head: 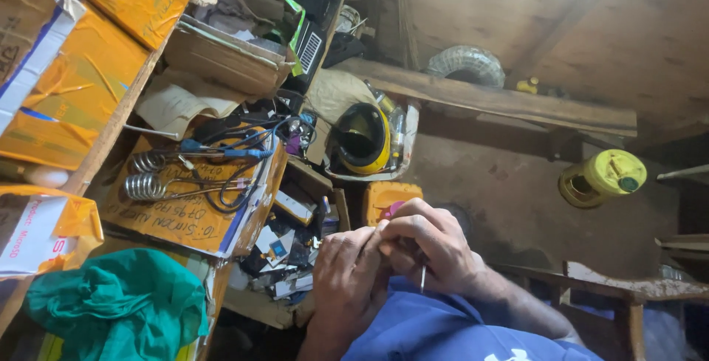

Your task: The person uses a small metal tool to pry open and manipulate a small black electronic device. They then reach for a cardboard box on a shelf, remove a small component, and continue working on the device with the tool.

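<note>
Clutter everywhere on the left: orange boxes [81,73], green cloth [118,306], a box lid carrying coiled springs [146,184] and blue and black cables [236,143]. Yellow helmet [363,138] sits in the middle, yellow jar [602,178] well off to the right, a tyre [465,64] on the wooden beam [502,99] above. Small orange container [388,197] just behind the hands, tray of small parts [284,254] beside the left one. Both hands meet over the blue cloth [436,328] on the lap. Left hand [347,272] curled, its grip closed; on what, can't tell. Right hand [432,246] grip pinched on a thin metal pin [422,278], long axis about vertical, free end pointing down at the cloth.
</note>
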